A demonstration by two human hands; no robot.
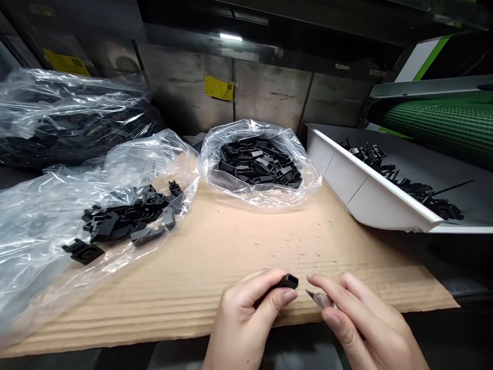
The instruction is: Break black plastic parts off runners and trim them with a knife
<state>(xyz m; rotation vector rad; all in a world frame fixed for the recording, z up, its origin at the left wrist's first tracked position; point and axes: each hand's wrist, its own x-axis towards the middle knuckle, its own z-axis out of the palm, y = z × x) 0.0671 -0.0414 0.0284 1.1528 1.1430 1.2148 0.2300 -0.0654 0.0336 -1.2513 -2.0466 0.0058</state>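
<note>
Between the thumb and fingers of my left hand [250,313] is a small black plastic part [289,280], its hollow end facing right. My right hand [365,318] grips a craft knife [319,298] with a pointed blade aimed left, a short gap from the part. The index finger of that hand reaches out above the blade. Most of the knife's handle is hidden in my palm. Both hands are over the front edge of a cardboard sheet [239,277].
An open plastic bag [210,164] of black parts stands at the back middle. More parts [127,218] lie on a spread plastic bag at left, beside a large filled bag [77,118]. At right, a white tray [370,190] holds black pieces beneath a green conveyor belt [442,121]. Small black trimmings dot the cardboard.
</note>
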